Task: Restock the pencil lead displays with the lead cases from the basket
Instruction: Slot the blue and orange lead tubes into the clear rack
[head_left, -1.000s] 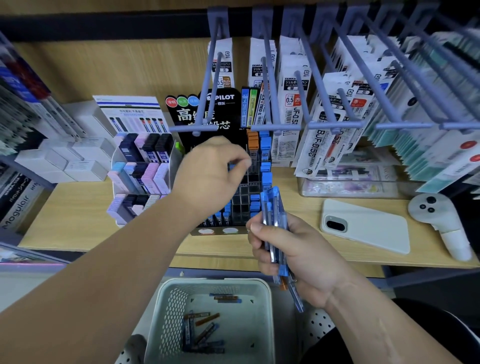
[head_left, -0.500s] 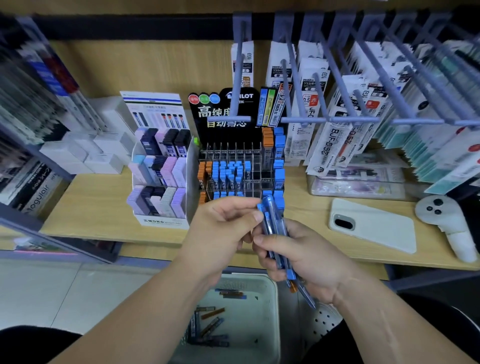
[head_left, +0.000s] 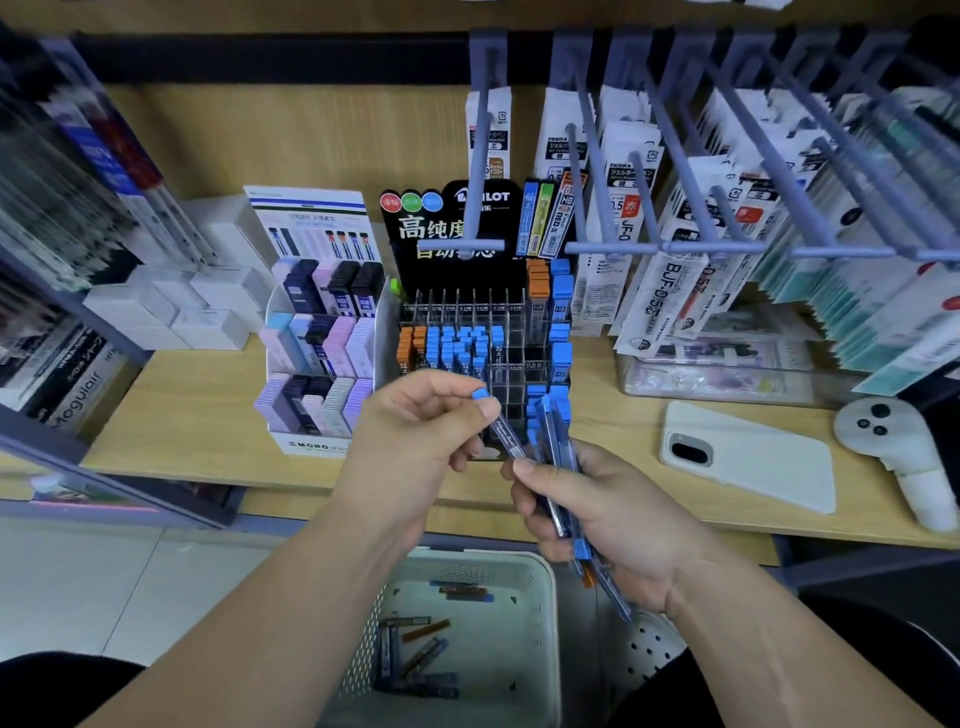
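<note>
The slim clear plastic lead case with a blue cap (head_left: 506, 431) looks smooth and glossy, as does the bundle of clear blue-capped lead cases (head_left: 553, 441). The tiered clear acrylic grid display (head_left: 506, 332) glints at its edges. The pale mint perforated plastic basket (head_left: 493, 561) is matt. The light wood-grain shelf (head_left: 197, 415) has a smooth, dull finish. The white smooth-backed phone (head_left: 753, 457) shows a soft sheen. The white printed cardboard display (head_left: 311, 446) is matt.

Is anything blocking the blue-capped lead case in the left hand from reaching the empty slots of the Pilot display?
Nothing visible does. The left hand pinches the lead case right in front of the display's empty slots. The bundle in the right hand stands to the right, before the filled blue columns.
</note>
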